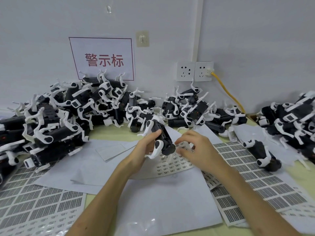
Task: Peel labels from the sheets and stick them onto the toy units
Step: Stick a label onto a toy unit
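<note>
Left hand [146,148] grips toy unit [162,139] beside right hand [194,148].

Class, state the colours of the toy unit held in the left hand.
The toy unit is black with white legs; head view.

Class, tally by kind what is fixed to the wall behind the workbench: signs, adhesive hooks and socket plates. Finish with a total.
sign: 1
adhesive hooks: 2
socket plates: 2
Total: 5
</note>
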The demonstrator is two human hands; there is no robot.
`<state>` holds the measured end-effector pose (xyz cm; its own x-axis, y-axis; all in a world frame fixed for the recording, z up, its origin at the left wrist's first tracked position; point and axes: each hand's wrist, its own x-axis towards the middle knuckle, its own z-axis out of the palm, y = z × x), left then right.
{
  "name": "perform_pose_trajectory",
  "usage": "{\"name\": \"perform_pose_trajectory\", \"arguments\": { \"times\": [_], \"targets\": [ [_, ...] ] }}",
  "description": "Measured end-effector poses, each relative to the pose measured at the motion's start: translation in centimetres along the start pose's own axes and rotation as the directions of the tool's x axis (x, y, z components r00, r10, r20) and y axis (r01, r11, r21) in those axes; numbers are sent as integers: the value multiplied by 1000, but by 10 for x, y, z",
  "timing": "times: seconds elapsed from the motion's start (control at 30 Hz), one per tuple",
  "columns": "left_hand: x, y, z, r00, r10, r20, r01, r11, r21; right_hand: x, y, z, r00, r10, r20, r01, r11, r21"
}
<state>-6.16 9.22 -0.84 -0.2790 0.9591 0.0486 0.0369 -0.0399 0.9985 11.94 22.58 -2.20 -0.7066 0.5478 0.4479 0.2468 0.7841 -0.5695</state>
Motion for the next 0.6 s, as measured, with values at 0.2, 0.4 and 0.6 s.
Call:
{"name": "perform_pose_trajectory", "arguments": {
  "times": [0.2, 0.4, 0.6],
  "targets": [
    [0, 1, 2, 999, -24, 34, 25, 1000, -8, -1, -2, 1, 994, -94, -62, 83, 984, -156],
    [-2, 4, 9, 1000, -20, -1, 20, 999, -26, -3, -11, 6, 970, -163, -183, 57, 876, -479],
    [-4, 9, 9, 1000, 12, -23, -13, 998, -66, -2, -20, 11, 961, -139, -240, 20, 898, -440]
  ]
}}
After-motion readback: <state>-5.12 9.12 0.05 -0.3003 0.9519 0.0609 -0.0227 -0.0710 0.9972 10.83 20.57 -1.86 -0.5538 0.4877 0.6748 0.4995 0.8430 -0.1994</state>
